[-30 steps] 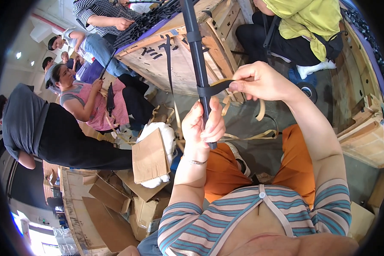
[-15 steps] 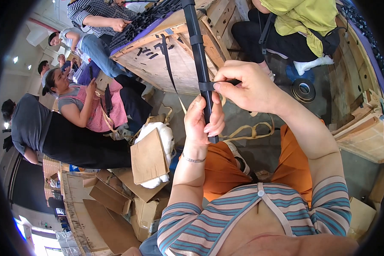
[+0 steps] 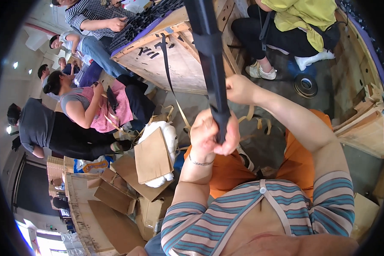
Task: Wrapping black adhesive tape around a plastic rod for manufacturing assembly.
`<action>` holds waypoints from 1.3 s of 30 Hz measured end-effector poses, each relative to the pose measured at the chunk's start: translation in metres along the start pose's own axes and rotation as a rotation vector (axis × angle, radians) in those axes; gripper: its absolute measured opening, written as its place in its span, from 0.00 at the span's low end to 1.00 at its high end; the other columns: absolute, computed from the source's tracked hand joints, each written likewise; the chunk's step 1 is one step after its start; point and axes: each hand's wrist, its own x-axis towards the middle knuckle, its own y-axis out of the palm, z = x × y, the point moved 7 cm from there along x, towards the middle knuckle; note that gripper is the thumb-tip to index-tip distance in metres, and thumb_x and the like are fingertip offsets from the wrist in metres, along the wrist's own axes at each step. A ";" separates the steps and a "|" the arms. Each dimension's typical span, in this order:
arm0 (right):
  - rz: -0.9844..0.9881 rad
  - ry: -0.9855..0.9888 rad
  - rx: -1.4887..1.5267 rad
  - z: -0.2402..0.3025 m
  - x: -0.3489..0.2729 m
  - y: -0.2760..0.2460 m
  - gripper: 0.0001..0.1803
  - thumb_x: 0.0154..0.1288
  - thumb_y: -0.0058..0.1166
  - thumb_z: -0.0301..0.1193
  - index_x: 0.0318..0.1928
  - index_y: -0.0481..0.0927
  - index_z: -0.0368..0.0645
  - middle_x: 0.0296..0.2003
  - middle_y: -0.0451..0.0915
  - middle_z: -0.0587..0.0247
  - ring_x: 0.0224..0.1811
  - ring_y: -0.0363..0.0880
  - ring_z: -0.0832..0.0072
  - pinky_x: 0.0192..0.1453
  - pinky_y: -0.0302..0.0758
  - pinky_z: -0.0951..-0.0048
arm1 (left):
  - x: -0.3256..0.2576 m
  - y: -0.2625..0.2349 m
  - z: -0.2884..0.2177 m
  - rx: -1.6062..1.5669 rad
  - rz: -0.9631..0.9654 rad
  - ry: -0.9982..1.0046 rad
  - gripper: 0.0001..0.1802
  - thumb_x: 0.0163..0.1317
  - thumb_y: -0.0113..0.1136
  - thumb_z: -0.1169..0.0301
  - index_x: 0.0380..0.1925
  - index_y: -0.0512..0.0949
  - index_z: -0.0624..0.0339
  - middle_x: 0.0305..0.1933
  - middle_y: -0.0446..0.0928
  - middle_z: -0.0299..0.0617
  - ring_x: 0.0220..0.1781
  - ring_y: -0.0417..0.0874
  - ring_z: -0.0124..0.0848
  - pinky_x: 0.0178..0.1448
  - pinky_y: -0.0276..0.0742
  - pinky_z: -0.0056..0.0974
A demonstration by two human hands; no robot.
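Rod (image 3: pixel 212 70) before crate edge (image 3: pixel 150 40) (floor (image 3: pixel 322 102) rightward)

Both hands are raised in front of the chest (image 3: pixel 262 217), the left one nearer to it and the right one farther forward.
The left hand (image 3: pixel 213 134) is closed, with its fingers curled inward and a little blurred, and its palm seems turned upward. The left wrist (image 3: pixel 202 158) is almost straight, in one line with the left forearm (image 3: pixel 196 176), which points forward. The right hand (image 3: pixel 242 90) stands apart from the left, ahead of it and slightly to its right; its fingers are bent, but the fingertips are partly hidden. The right forearm (image 3: pixel 292 119) reaches slantwise forward and inward, from the bent right elbow (image 3: pixel 326 148), which is held outward.
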 end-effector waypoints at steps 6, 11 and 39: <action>0.255 -0.002 1.319 0.085 -0.012 -0.031 0.20 0.65 0.47 0.44 0.41 0.75 0.37 0.19 0.60 0.81 0.18 0.52 0.93 0.18 0.46 0.90 | 0.003 0.015 0.009 -0.536 0.279 -0.048 0.19 0.65 0.44 0.62 0.26 0.65 0.70 0.10 0.64 0.44 0.04 0.56 0.25 0.07 0.52 0.28; 0.045 -0.088 0.917 0.119 -0.017 -0.039 0.16 0.59 0.57 0.41 0.35 0.76 0.40 0.18 0.62 0.80 0.16 0.52 0.92 0.18 0.46 0.87 | 0.005 0.000 0.007 -0.732 0.291 -0.041 0.21 0.66 0.38 0.55 0.31 0.63 0.67 0.12 0.63 0.42 0.04 0.58 0.25 0.06 0.54 0.27; -0.284 -0.385 1.103 0.119 -0.096 -0.134 0.10 0.67 0.42 0.36 0.31 0.67 0.45 0.16 0.55 0.79 0.15 0.50 0.88 0.17 0.47 0.84 | -0.033 -0.154 -0.098 1.385 -1.174 0.255 0.12 0.48 0.59 0.68 0.27 0.73 0.67 0.20 0.74 0.43 0.22 0.73 0.29 0.29 0.70 0.34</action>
